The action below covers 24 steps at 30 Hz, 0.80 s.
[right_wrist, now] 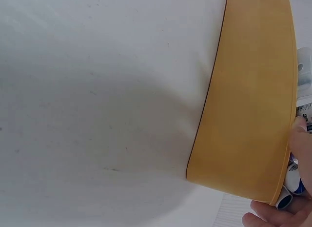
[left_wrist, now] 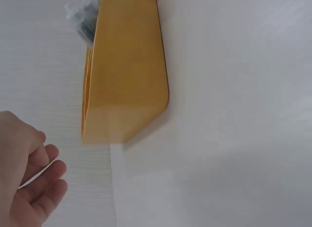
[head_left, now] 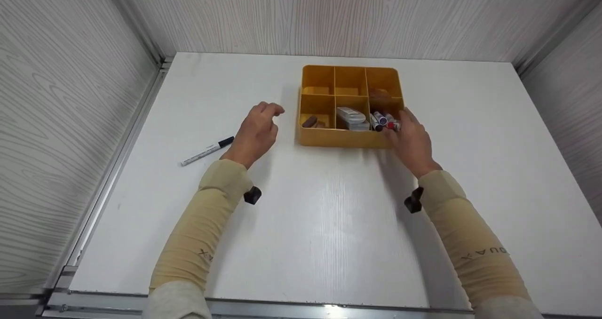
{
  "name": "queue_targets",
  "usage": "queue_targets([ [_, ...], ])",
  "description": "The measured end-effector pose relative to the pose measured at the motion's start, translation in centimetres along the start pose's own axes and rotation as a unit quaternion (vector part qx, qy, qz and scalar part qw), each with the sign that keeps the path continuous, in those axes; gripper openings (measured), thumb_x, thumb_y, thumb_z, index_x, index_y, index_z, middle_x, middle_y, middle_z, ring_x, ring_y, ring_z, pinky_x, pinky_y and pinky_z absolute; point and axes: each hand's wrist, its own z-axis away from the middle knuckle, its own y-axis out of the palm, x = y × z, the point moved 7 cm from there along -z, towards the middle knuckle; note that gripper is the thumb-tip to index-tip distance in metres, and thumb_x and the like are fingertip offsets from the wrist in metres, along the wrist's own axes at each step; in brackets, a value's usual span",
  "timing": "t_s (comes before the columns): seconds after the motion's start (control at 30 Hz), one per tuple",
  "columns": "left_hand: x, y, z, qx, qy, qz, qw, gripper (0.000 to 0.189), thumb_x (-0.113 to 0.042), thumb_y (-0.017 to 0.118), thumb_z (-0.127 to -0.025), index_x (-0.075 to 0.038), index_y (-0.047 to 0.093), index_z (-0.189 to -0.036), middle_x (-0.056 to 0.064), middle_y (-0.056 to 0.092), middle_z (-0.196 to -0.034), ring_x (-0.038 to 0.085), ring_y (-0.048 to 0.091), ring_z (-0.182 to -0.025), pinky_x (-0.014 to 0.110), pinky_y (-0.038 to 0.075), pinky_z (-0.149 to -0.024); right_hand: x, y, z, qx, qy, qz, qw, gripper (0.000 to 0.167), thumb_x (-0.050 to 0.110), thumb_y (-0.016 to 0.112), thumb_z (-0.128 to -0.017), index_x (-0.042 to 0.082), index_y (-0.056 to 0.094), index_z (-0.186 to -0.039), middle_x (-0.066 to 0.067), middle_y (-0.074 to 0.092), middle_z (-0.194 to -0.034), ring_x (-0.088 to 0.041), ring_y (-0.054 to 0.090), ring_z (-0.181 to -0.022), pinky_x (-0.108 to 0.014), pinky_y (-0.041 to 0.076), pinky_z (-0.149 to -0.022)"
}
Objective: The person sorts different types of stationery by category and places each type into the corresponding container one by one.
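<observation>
A yellow six-compartment organizer box (head_left: 345, 139) stands toward the back of the white table. My right hand (head_left: 413, 142) holds its front right corner, with the thumb over the front rim and fingers (right_wrist: 270, 212) along the right side. Several markers (head_left: 380, 119) lie in the front right compartment, right beside that thumb, partly hidden by the hand. My left hand (head_left: 256, 133) is left of the box and apart from it, fingers loosely bent with nothing in them. A white marker with a black cap (head_left: 205, 152) lies on the table near the left wrist.
In the box's front middle compartment are clear plastic cases (head_left: 351, 115); small brown pieces (head_left: 310, 121) lie in the front left one. Wood-grain panels (head_left: 338, 18) wall the table at the back and sides. A metal rail (head_left: 282, 308) runs along the front edge.
</observation>
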Motion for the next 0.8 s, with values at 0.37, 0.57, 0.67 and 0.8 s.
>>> queue_targets([
  [0.37,4.7,-2.4,2.5,-0.047,-0.013,-0.027,0.9984,0.032,0.007,0.047,-0.092,0.0,0.059,-0.122,0.02,0.062,-0.115,0.035,0.059,-0.106,0.043,0.052,-0.089,-0.1,0.0,0.0,0.012,0.008,-0.002,0.9999,0.063,0.026,0.063,-0.097,-0.007,0.038,-0.146,-0.025,0.033,-0.157,-0.047,0.045,-0.134,-0.057,0.039,-0.11],
  [0.57,7.9,-3.2,4.0,-0.055,-0.058,-0.053,0.9954,0.031,0.006,0.053,-0.091,0.002,0.059,-0.121,0.023,0.061,-0.111,0.039,0.059,-0.101,0.047,0.053,-0.084,-0.1,-0.1,0.1,0.007,0.007,-0.001,1.0,0.063,0.026,0.063,-0.097,-0.008,0.039,-0.144,-0.026,0.034,-0.156,-0.049,0.045,-0.133,-0.058,0.039,-0.109],
  [0.67,9.2,-3.2,4.9,-0.052,-0.075,-0.068,0.9935,0.031,0.006,0.056,-0.09,0.004,0.058,-0.122,0.026,0.06,-0.112,0.042,0.059,-0.101,0.049,0.053,-0.083,-0.1,-0.1,0.1,0.001,0.003,-0.003,1.0,0.061,0.024,0.064,-0.097,-0.008,0.041,-0.143,-0.026,0.036,-0.155,-0.048,0.047,-0.132,-0.058,0.04,-0.108],
  [0.8,10.6,-3.4,5.9,-0.05,-0.094,-0.087,0.9905,0.033,0.005,0.057,-0.089,0.006,0.057,-0.123,0.029,0.06,-0.113,0.045,0.059,-0.1,0.051,0.053,-0.083,0.0,-0.1,0.1,-0.001,0.003,-0.008,1.0,0.061,0.023,0.065,-0.096,-0.007,0.041,-0.143,-0.024,0.037,-0.155,-0.047,0.047,-0.133,-0.057,0.04,-0.109],
])
